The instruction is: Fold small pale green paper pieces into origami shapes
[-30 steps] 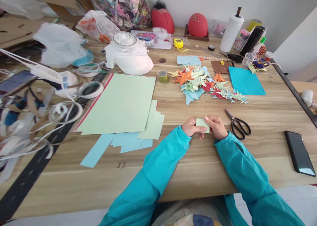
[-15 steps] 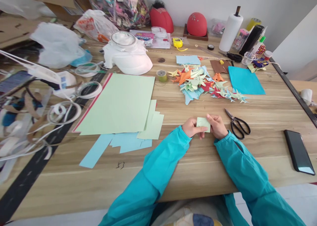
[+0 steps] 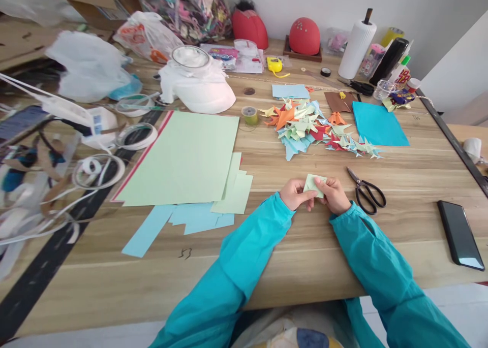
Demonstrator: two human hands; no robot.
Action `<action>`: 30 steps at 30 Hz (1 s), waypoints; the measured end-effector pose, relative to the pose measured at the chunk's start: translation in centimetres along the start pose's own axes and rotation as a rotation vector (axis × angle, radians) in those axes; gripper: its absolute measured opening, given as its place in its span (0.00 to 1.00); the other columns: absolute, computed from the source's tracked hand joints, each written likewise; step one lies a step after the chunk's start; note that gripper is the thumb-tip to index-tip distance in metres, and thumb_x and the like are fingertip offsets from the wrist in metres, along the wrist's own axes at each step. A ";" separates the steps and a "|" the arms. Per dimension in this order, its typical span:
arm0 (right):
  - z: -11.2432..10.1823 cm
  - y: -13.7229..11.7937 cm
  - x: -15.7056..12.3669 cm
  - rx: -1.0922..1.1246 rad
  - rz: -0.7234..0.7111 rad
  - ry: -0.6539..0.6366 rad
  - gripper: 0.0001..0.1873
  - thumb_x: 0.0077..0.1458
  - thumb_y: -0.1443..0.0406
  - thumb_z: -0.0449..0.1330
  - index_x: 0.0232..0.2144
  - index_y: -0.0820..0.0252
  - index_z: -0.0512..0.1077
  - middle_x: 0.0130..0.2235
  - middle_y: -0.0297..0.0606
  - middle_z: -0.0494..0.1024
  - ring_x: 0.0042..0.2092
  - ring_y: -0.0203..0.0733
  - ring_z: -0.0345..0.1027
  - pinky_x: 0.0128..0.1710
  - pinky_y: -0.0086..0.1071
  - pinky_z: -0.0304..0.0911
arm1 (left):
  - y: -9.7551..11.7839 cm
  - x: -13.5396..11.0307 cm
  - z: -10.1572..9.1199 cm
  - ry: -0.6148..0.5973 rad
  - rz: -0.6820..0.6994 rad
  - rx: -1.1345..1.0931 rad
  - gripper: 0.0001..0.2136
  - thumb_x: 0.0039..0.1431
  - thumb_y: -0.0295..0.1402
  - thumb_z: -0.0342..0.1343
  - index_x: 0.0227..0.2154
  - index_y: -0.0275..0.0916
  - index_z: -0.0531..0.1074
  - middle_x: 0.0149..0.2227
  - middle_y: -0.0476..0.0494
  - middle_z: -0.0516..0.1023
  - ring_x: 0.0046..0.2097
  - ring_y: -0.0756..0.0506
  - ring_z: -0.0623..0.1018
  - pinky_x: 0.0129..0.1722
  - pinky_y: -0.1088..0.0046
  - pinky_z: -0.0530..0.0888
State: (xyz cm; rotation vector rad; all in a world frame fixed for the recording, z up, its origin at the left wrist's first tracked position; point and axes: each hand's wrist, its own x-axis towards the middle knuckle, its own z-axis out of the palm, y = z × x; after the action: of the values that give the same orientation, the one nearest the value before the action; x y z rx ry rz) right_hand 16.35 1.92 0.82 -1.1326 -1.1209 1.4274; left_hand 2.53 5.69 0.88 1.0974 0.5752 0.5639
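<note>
A small piece of pale green paper (image 3: 312,181), with fold lines on it, is held just above the table's front part. My left hand (image 3: 295,194) pinches its left side, thumb on top. On the right, my right hand (image 3: 332,191) grips it with the thumb pressed on the upper face. Black-handled scissors (image 3: 366,190) lie on the table close to my right hand, blades pointing away. Beyond both hands is a heap of folded paper pieces (image 3: 301,127) in green, orange, blue and red, with a strand of them trailing right.
Large pale green sheets (image 3: 183,160) lie to the left, with blue paper strips (image 3: 148,231) in front. A phone (image 3: 460,235) rests at the right. Behind stand a thread spool (image 3: 249,116), a turquoise square (image 3: 380,124) and a yellow tape measure (image 3: 274,64). Cables and tape rolls (image 3: 136,136) clutter the left.
The green paper has turned between my fingers, and its corner now points more upward. My right thumb has moved onto its face. Things on the table stay in place.
</note>
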 end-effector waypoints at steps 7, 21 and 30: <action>0.0 0.1 0.1 0.080 0.026 0.050 0.23 0.50 0.52 0.56 0.14 0.63 0.66 0.10 0.30 0.64 0.12 0.27 0.48 0.12 0.24 0.38 | 0.1 0.0 0.1 -0.035 -0.006 -0.016 0.20 0.37 0.45 0.63 0.24 0.30 0.70 0.18 0.46 0.73 0.18 0.51 0.71 0.19 0.75 0.71; -0.2 0.7 0.4 0.108 0.026 0.131 0.21 0.47 0.52 0.58 0.15 0.62 0.65 0.11 0.29 0.63 0.13 0.28 0.49 0.11 0.25 0.39 | 0.0 0.5 0.0 0.069 -0.066 -0.127 0.21 0.35 0.46 0.64 0.22 0.30 0.69 0.15 0.48 0.70 0.17 0.50 0.71 0.15 0.74 0.70; -0.1 0.6 0.5 0.139 0.047 0.158 0.26 0.50 0.49 0.54 0.11 0.60 0.62 0.09 0.31 0.62 0.11 0.29 0.48 0.10 0.26 0.38 | 0.0 0.1 0.0 0.043 -0.004 -0.013 0.21 0.38 0.48 0.61 0.20 0.31 0.68 0.15 0.48 0.70 0.17 0.51 0.70 0.17 0.75 0.70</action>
State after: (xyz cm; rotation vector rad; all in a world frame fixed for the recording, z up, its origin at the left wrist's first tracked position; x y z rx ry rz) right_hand 16.34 2.34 0.16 -1.1578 -0.8760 1.4031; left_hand 2.59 5.77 0.87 1.0731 0.6105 0.5883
